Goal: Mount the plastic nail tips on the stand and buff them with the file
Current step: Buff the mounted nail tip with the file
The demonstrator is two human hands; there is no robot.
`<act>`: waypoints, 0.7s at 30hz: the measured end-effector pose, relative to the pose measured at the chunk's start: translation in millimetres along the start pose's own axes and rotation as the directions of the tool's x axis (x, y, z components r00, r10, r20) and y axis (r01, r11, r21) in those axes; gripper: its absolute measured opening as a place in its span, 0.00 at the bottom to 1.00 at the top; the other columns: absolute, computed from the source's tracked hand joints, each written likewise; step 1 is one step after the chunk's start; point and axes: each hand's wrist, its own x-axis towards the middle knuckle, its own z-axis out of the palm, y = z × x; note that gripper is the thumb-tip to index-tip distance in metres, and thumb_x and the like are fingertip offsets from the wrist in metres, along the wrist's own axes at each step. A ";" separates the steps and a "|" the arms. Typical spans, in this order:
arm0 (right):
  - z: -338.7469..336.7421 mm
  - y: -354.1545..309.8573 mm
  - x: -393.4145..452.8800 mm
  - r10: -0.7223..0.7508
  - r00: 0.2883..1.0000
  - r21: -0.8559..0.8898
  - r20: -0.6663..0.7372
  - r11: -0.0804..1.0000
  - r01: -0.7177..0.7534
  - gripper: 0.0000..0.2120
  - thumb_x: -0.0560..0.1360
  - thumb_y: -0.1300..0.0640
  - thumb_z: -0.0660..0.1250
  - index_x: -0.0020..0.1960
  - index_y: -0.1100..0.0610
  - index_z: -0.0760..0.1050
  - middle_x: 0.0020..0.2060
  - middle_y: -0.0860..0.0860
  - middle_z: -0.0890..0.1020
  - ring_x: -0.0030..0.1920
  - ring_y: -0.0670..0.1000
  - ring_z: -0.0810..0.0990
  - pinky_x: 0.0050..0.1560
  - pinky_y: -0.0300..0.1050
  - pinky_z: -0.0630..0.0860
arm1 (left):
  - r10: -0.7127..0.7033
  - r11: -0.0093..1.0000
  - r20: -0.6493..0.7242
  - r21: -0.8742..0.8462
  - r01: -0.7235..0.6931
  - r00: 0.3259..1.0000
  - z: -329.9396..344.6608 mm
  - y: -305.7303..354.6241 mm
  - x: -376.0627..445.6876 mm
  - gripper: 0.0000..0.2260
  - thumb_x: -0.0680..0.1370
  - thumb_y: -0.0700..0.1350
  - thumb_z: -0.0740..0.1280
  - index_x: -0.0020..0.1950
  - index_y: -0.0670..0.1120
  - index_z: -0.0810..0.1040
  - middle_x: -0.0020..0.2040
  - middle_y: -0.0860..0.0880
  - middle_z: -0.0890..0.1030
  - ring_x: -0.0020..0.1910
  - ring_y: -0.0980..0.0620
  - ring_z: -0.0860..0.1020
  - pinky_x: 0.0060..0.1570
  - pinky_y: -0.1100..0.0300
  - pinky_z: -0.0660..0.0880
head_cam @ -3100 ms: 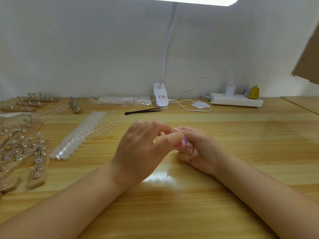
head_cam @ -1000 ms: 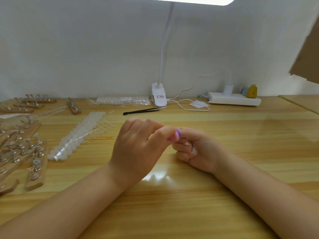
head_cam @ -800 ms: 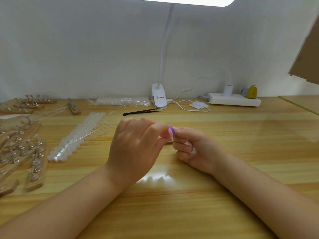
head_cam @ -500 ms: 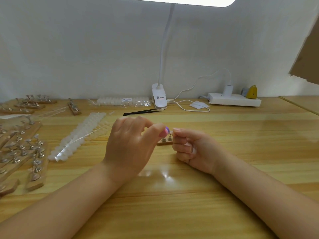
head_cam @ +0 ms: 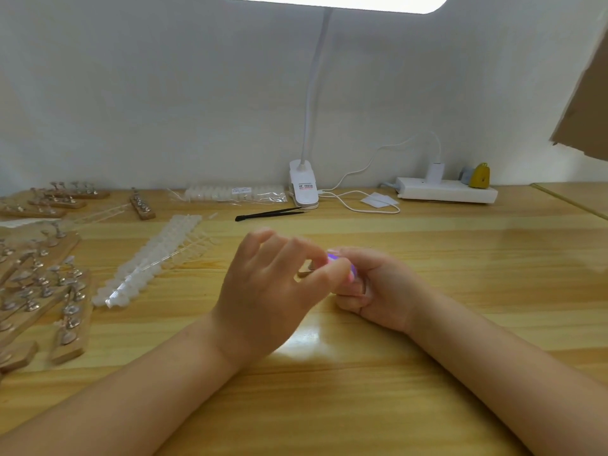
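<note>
My left hand (head_cam: 273, 291) pinches a small purple and pink file (head_cam: 332, 257) between thumb and fingertips. It meets my right hand (head_cam: 381, 287), which rests on the wooden table (head_cam: 460, 258) with fingers curled. A sliver of a small wooden stand (head_cam: 304, 274) shows between my left fingers; the rest is hidden, and I cannot see whether my right hand holds it. Any nail tip on it is also hidden by my fingers.
Strips of clear nail tips (head_cam: 148, 261) lie left of my hands. Several wooden stands with metal holders (head_cam: 39, 284) fill the left edge. Black tweezers (head_cam: 269, 213), a bag of tips (head_cam: 233, 194), a lamp clamp (head_cam: 304, 189) and a power strip (head_cam: 447, 190) line the back.
My left hand with the file drew back to the left, baring the small stand, then moved right again over it. My right hand stayed in place.
</note>
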 end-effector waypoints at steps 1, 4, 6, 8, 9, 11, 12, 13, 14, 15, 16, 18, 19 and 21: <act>0.0 -0.5 -0.3 -0.002 1.000 -0.008 0.002 1.000 0.002 0.08 0.71 0.57 0.62 0.33 0.56 0.73 0.24 0.45 0.66 0.22 0.41 0.61 0.24 0.36 0.50 | -0.016 1.000 0.015 -0.006 0.016 1.000 0.4 0.2 -0.4 0.13 0.74 0.40 0.73 0.54 0.54 0.75 0.41 0.49 0.81 0.35 0.49 0.76 0.46 0.52 0.71; -2.1 -2.0 0.3 0.037 0.998 0.042 -0.050 0.998 -0.035 0.04 0.69 0.57 0.64 0.37 0.56 0.70 0.25 0.46 0.64 0.22 0.42 0.61 0.22 0.34 0.52 | -0.126 0.992 0.093 -0.010 0.127 0.988 -0.7 -8.2 -3.3 0.07 0.77 0.45 0.70 0.53 0.54 0.77 0.42 0.49 0.81 0.35 0.47 0.77 0.46 0.50 0.71; -3.2 -0.9 0.5 0.045 0.997 0.057 -0.057 0.997 -0.042 0.05 0.69 0.56 0.64 0.39 0.56 0.68 0.26 0.46 0.64 0.22 0.42 0.62 0.21 0.33 0.54 | -0.165 0.986 0.096 -0.006 0.166 0.982 -1.9 -11.7 -4.5 0.08 0.77 0.46 0.70 0.54 0.55 0.74 0.43 0.49 0.81 0.36 0.47 0.78 0.47 0.49 0.71; -2.3 0.0 0.3 0.036 0.999 0.032 -0.036 0.999 -0.034 0.05 0.70 0.56 0.63 0.38 0.57 0.70 0.26 0.46 0.65 0.22 0.42 0.62 0.21 0.34 0.53 | -0.107 0.994 0.055 -0.021 0.108 0.993 -1.3 -8.3 -3.3 0.11 0.77 0.44 0.71 0.55 0.55 0.73 0.43 0.50 0.81 0.36 0.48 0.77 0.47 0.51 0.70; -2.0 0.1 -0.2 0.030 0.999 0.014 -0.019 0.999 -0.029 0.05 0.70 0.56 0.63 0.37 0.57 0.71 0.25 0.46 0.65 0.22 0.42 0.62 0.22 0.34 0.52 | -0.062 0.998 0.030 -0.027 0.063 0.998 -0.5 -4.7 -2.5 0.13 0.76 0.42 0.72 0.55 0.55 0.73 0.43 0.50 0.82 0.35 0.49 0.76 0.47 0.51 0.70; -2.3 -1.0 -0.2 0.025 1.000 -0.008 0.010 1.000 -0.025 0.06 0.71 0.57 0.63 0.37 0.57 0.71 0.24 0.46 0.66 0.22 0.42 0.63 0.23 0.35 0.51 | -0.013 1.000 0.014 -0.017 0.013 1.000 0.7 -1.3 -1.4 0.15 0.74 0.40 0.73 0.55 0.54 0.74 0.43 0.49 0.82 0.35 0.49 0.76 0.46 0.52 0.71; -2.8 -1.7 -0.5 0.029 0.999 0.002 0.012 1.000 -0.029 0.06 0.70 0.57 0.63 0.36 0.57 0.72 0.25 0.46 0.65 0.22 0.42 0.62 0.23 0.35 0.52 | -0.021 1.000 0.034 -0.006 0.021 0.999 1.1 -2.8 -2.1 0.15 0.74 0.40 0.73 0.55 0.54 0.74 0.43 0.49 0.82 0.35 0.49 0.77 0.47 0.51 0.71; -3.6 -2.3 -0.2 0.038 0.999 0.024 0.008 0.999 -0.038 0.05 0.70 0.57 0.63 0.36 0.57 0.72 0.25 0.46 0.65 0.22 0.42 0.62 0.22 0.34 0.52 | -0.051 0.999 0.062 0.005 0.051 0.997 0.9 -5.9 -3.2 0.14 0.74 0.40 0.73 0.54 0.54 0.75 0.43 0.49 0.82 0.35 0.48 0.77 0.47 0.51 0.71; -4.2 -2.7 -0.1 0.049 0.999 0.042 0.002 0.998 -0.049 0.05 0.69 0.56 0.64 0.37 0.57 0.71 0.25 0.46 0.64 0.22 0.42 0.62 0.21 0.33 0.53 | -0.096 0.995 0.087 0.012 0.095 0.992 0.2 -9.6 -4.4 0.13 0.74 0.41 0.74 0.53 0.54 0.77 0.43 0.49 0.82 0.35 0.47 0.78 0.47 0.50 0.71; -4.8 -2.6 0.2 0.054 0.999 0.051 -0.002 0.997 -0.054 0.05 0.69 0.56 0.64 0.38 0.57 0.71 0.26 0.46 0.64 0.23 0.42 0.61 0.21 0.33 0.53 | -0.145 0.989 0.101 0.012 0.144 0.984 -0.7 -12.6 -5.0 0.11 0.75 0.42 0.73 0.53 0.55 0.77 0.43 0.49 0.81 0.36 0.46 0.78 0.47 0.49 0.71; -5.3 -2.2 0.3 0.056 0.998 0.051 -0.003 0.997 -0.056 0.05 0.69 0.56 0.64 0.38 0.56 0.70 0.26 0.45 0.64 0.23 0.42 0.61 0.21 0.33 0.53 | -0.176 0.984 0.102 0.004 0.176 0.979 -1.8 -14.1 -4.8 0.11 0.75 0.43 0.72 0.53 0.55 0.76 0.43 0.49 0.81 0.36 0.46 0.78 0.47 0.49 0.70; -5.3 -0.8 1.1 0.053 0.999 0.037 0.006 0.998 -0.053 0.05 0.70 0.56 0.63 0.38 0.56 0.70 0.26 0.45 0.64 0.23 0.42 0.61 0.22 0.34 0.51 | -0.143 0.989 0.064 -0.026 0.145 0.988 -2.9 -10.7 -2.5 0.10 0.77 0.45 0.70 0.54 0.55 0.73 0.43 0.49 0.81 0.36 0.47 0.77 0.47 0.50 0.70; -5.3 -0.1 1.1 0.048 0.999 0.030 0.018 0.998 -0.049 0.05 0.71 0.56 0.62 0.38 0.56 0.72 0.25 0.46 0.65 0.23 0.42 0.60 0.23 0.34 0.51 | -0.090 0.995 0.036 -0.039 0.091 0.995 -2.7 -6.4 -1.1 0.10 0.77 0.44 0.70 0.54 0.55 0.73 0.43 0.50 0.82 0.36 0.48 0.77 0.47 0.51 0.70; -5.6 0.6 1.1 0.036 0.998 0.016 0.048 0.999 -0.037 0.08 0.72 0.57 0.61 0.36 0.57 0.74 0.25 0.46 0.67 0.23 0.42 0.61 0.24 0.36 0.50 | -0.002 0.999 -0.009 -0.052 0.002 1.000 -1.3 0.4 0.6 0.13 0.75 0.41 0.72 0.54 0.55 0.74 0.43 0.50 0.82 0.38 0.50 0.76 0.48 0.52 0.70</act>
